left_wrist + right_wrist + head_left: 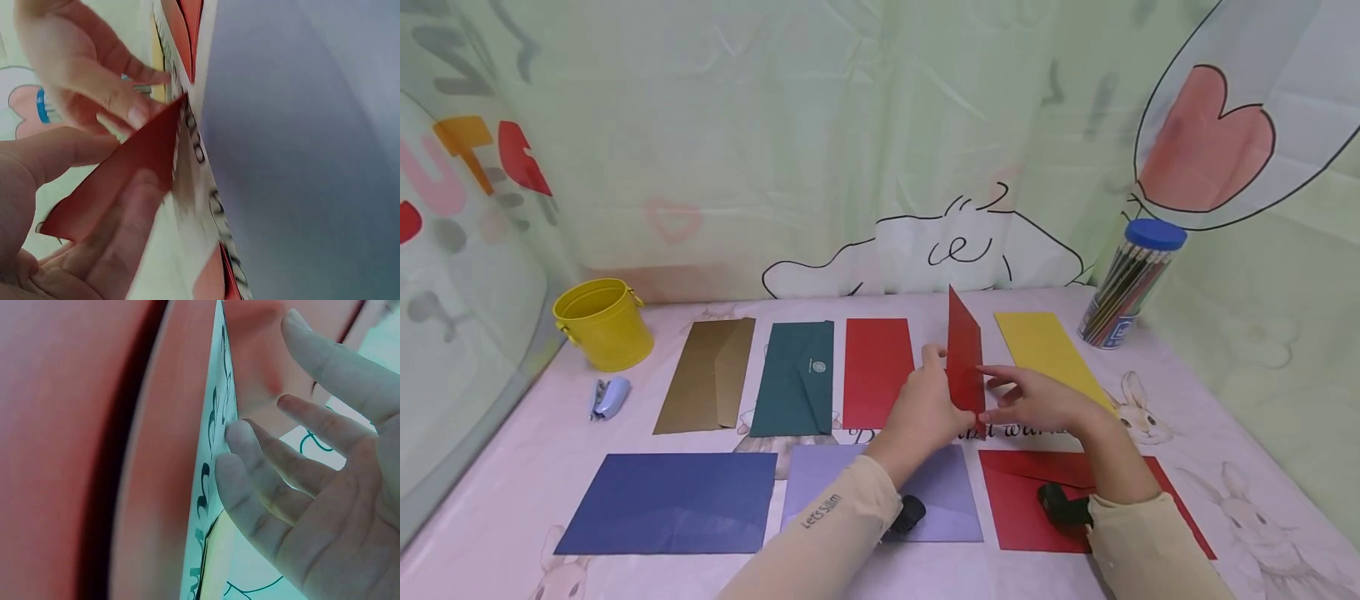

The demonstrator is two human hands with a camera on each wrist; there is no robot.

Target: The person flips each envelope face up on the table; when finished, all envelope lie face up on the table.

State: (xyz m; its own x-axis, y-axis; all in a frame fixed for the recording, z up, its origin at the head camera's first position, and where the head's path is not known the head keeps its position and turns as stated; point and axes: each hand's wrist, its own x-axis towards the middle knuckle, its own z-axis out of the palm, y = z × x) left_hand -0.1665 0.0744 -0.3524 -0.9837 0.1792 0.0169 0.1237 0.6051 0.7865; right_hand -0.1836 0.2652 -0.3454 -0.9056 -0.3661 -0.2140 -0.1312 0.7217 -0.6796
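My left hand (927, 398) grips a red envelope (964, 358) between thumb and fingers, holding it on edge above the table. In the left wrist view the thumb lies on one face of the envelope (125, 181) and the fingers on the other. My right hand (1037, 398) is at the envelope's right side, its fingers loosely spread and the fingertips right at the paper. The right wrist view shows that hand (312, 469) with gently bent fingers and nothing enclosed in them. Another red envelope (876, 367) lies flat to the left, a yellow envelope (1048, 346) to the right.
Brown (703, 379) and dark green envelopes (786, 379) lie in the back row. Blue (670, 504), lavender (955, 500) and red envelopes (1030, 525) lie in front. A yellow bucket (606, 329) and a purple stapler (610, 398) stand left, a pencil jar (1131, 287) back right.
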